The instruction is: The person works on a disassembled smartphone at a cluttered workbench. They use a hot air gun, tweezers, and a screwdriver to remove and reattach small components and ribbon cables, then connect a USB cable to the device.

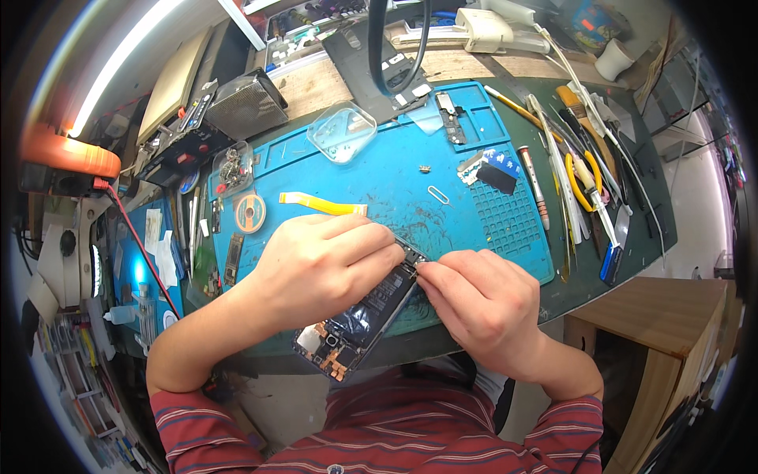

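Observation:
An opened smartphone (377, 304) lies slanted near the front edge of a blue work mat (268, 178), its black battery and copper-coloured board parts exposed. My left hand (320, 257) is closed over the phone's upper left side, hiding part of it. At the upper right end of the phone, the fingertips of my right hand (485, 304) are pinched together; whatever they hold is too small to make out. An orange flex cable (324, 204) lies just beyond my left hand. Farther off are a wire clip (438, 195) and a tiny metal part (425, 169).
A clear plastic tub (342, 134) and a solder spool (250, 214) stand on the mat. To the right lie a screwdriver (534, 188), yellow-handled pliers (581, 189) and a brush (575, 103). A black cable loop (379, 47) hangs at the top. A wooden cabinet (651, 312) stands lower right.

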A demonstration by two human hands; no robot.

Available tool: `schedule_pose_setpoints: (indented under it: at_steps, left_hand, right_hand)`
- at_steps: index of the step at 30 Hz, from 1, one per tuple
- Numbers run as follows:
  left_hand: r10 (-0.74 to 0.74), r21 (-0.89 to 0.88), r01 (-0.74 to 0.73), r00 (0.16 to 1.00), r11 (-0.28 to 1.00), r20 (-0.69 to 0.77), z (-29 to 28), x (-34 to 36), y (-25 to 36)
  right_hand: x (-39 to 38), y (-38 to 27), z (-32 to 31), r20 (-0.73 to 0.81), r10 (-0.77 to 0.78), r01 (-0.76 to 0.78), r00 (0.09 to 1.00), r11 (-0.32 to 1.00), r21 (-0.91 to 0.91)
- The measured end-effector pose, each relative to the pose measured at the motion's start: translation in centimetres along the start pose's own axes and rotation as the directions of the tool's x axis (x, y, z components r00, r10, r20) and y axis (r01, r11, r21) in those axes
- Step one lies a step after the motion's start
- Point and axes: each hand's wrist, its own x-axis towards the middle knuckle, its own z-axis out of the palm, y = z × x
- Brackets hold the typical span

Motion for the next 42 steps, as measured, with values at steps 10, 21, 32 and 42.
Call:
schedule_pose_setpoints:
  at_steps: [10,21,32,42]
  left_hand:
    - [0.076,0.030,-0.076,0.997,0.997,0.003,-0.2,-0.2,-0.3]
    - [-0.064,-0.037,0.068,0.993,0.997,0.103,-0.9,0.7,0.6]
    - [-0.217,-0.033,0.233,0.942,0.972,0.255,-1.8,2.2,0.9]
    - [-0.324,-0.087,0.371,0.885,0.924,0.336,-2.0,3.3,0.5]
  right_hand:
    - [0.1,-0.2,-0.1,0.017,-0.030,0.030,0.999,0.999,-0.037]
    - [0.2,-0.6,-0.1,0.023,0.001,0.000,1.000,0.998,-0.066]
    - [-0.1,0.1,0.2,0.030,-0.077,0.079,0.997,0.994,-0.075]
    - [0.0,-0.1,0.3,0.031,-0.080,0.083,0.996,0.990,-0.113]
